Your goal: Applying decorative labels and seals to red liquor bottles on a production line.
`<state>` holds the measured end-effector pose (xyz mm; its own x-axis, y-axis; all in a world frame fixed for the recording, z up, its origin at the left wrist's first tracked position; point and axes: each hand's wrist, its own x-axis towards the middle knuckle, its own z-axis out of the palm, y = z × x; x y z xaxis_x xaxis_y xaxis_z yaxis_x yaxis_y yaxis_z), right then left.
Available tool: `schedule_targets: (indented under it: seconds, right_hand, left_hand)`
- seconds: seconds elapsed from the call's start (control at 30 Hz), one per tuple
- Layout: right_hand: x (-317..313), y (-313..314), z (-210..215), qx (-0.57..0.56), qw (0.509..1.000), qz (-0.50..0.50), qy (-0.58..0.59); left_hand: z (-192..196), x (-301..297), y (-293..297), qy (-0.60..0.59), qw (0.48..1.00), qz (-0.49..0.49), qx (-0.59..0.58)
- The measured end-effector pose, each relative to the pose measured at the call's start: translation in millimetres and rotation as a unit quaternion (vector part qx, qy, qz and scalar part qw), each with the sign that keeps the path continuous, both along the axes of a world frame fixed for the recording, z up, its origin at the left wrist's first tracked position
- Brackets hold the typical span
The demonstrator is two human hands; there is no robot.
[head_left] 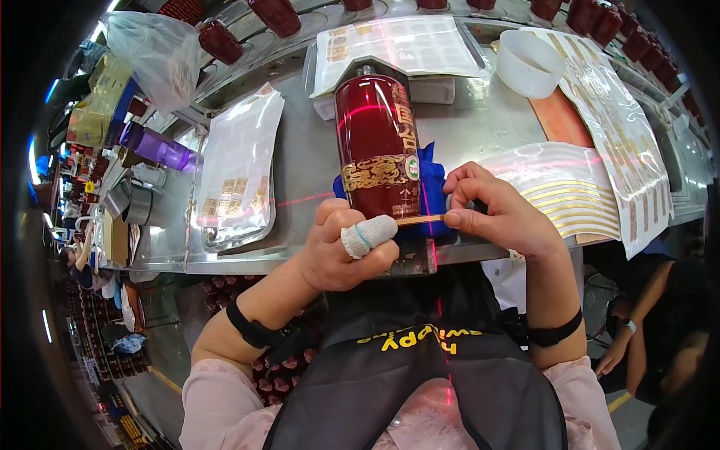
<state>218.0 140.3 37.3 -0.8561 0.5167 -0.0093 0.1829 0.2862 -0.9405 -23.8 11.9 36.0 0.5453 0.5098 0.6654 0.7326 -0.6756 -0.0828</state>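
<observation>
A dark red bottle (375, 142) with a gold band label lies on a blue cloth (433, 196) on the metal workbench (307, 150), neck pointing away from me. My left hand (341, 247), a white cot on its thumb, presses at the bottle's base. My right hand (495, 214) pinches one end of a thin gold strip label (420, 220) stretched across the bottle's bottom edge; the left thumb holds the other end.
Sheets of gold labels lie left (236, 172), right (570, 191) and at the back (397, 49). A white plastic cup (529, 64) stands at the back right. Red bottles (277, 15) line a conveyor behind. Another person (652, 315) is at lower right.
</observation>
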Motion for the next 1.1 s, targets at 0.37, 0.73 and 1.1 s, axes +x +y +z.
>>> schedule_targets:
  seconds: [0.37,0.73,1.1]
  right_hand:
    - [-1.4,4.9,1.5,0.031,1.0,-0.002,-0.004]
    - [-0.7,7.3,4.5,0.053,0.998,0.01,-0.014]
    - [-0.8,8.7,9.1,0.049,0.998,0.04,-0.029]
  left_hand:
    - [2.5,-0.6,2.5,-0.008,0.999,-0.025,-0.039]
    - [2.5,-0.1,4.1,-0.024,0.999,-0.03,-0.029]
    - [0.4,0.5,3.4,0.004,0.999,-0.021,-0.026]
